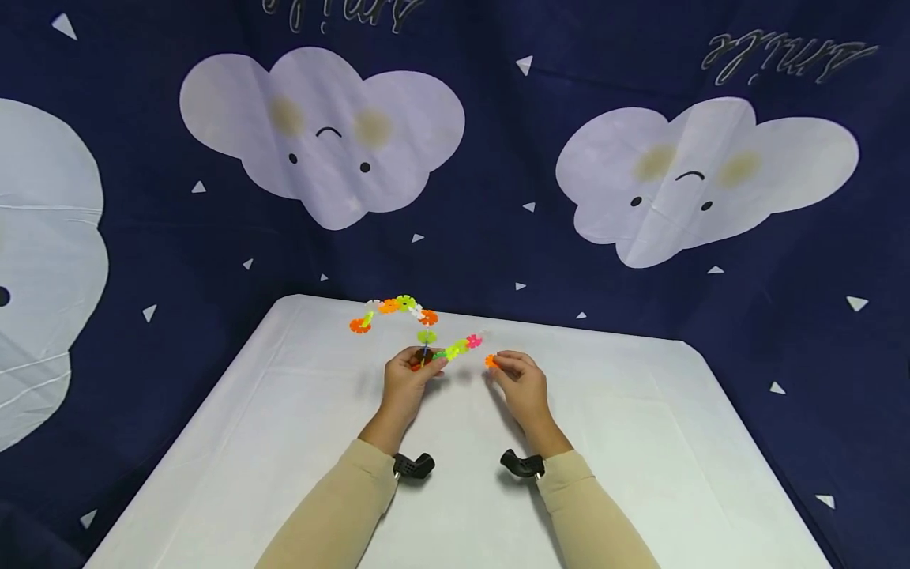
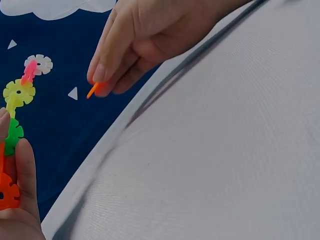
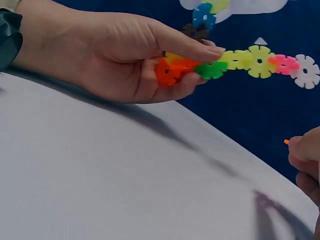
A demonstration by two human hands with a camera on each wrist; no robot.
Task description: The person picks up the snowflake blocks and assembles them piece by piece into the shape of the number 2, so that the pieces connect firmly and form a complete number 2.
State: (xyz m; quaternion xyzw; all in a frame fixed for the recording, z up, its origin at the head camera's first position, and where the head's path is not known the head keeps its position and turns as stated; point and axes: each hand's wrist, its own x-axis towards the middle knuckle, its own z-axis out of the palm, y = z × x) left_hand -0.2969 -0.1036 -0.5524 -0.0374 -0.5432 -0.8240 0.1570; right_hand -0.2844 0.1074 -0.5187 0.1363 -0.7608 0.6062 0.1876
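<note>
My left hand (image 1: 404,381) grips a chain of linked plastic snowflake discs above the table, thumb on top near a green disc (image 3: 211,70). One branch runs right through yellow discs (image 3: 260,61) and a pink disc (image 3: 284,64) to a white disc (image 3: 305,71) at its tip. A second branch rises past a blue disc (image 3: 204,16) and arches left, ending at an orange disc (image 1: 359,325) in the head view. My right hand (image 1: 524,384) pinches a single orange disc (image 1: 490,361) between thumb and fingers, apart from the chain's tip. Part of the chain is hidden in the left palm.
A white-covered table (image 1: 284,474) lies beneath both hands. Behind it hangs a dark blue cloth (image 1: 498,237) printed with clouds and small triangles. Black wrist mounts (image 1: 414,466) sit at both sleeve cuffs.
</note>
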